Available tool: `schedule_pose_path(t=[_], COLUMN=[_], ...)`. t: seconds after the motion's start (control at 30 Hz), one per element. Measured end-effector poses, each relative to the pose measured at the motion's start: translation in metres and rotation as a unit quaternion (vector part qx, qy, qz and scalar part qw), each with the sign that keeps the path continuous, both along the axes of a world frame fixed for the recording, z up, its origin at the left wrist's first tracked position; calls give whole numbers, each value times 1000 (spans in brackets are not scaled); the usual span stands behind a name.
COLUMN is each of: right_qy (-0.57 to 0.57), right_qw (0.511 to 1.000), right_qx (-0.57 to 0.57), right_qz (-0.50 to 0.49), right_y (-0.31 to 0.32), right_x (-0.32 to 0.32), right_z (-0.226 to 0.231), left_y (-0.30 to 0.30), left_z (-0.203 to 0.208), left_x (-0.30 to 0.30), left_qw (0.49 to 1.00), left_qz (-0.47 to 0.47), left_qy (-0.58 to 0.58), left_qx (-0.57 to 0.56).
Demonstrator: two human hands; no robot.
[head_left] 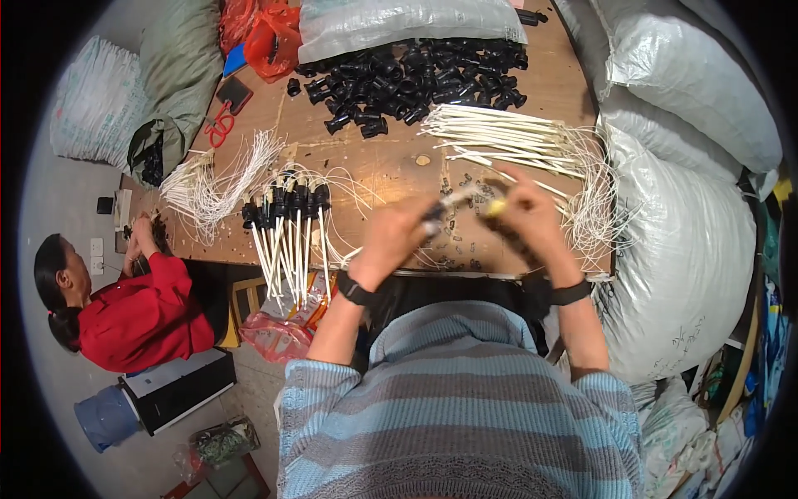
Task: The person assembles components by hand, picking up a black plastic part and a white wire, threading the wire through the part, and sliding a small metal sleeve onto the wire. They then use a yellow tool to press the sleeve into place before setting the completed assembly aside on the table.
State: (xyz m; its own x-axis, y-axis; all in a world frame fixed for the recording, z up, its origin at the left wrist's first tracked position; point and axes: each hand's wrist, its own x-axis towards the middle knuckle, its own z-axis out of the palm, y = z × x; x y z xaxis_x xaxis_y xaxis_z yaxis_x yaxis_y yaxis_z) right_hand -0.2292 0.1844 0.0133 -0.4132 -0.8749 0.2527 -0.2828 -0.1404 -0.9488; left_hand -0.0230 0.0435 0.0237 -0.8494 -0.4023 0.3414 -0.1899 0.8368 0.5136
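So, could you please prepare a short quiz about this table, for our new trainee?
1. True or false: seen from the person, the pile of black parts lies farther away than the small dark pieces.

2. Which lies closest to the right hand?
A) the red-handled scissors
B) the bundle of bare white rods
C) the green sack

3. Fill in: the black-capped rods lie to the ____ of the left hand.

Key: 1. True. 2. B. 3. Left.
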Motion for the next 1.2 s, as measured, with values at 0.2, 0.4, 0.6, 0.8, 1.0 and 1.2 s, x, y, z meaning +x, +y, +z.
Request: schedule_pose_path(t=[0.2, 0.4, 0.6, 0.8, 1.0, 1.2], right_qy=[-152, 375, -381, 168, 229, -300], right_qw=[955, 861, 919, 972, 972, 947], right_qx=[161, 333, -10, 134, 46, -21], right_qz=[198, -83, 105, -99, 3, 116], right_y=[5, 0, 21, 1, -17, 4], right_x=[17, 19, -25, -20, -6, -23], right_z=[29, 30, 31, 30, 11, 16], left_y=[4, 10, 9, 9, 31, 7], left_z=[-23, -21, -25, -27, -1, -41], left_x=[-2, 5, 11, 2, -16, 7], left_qw=[886, 893, 813, 818, 937, 855], left_qz=[181, 207, 232, 204, 61, 214], left_qy=[-40, 7, 39, 42, 26, 30], left_qx=[426, 401, 532, 536, 344, 471])
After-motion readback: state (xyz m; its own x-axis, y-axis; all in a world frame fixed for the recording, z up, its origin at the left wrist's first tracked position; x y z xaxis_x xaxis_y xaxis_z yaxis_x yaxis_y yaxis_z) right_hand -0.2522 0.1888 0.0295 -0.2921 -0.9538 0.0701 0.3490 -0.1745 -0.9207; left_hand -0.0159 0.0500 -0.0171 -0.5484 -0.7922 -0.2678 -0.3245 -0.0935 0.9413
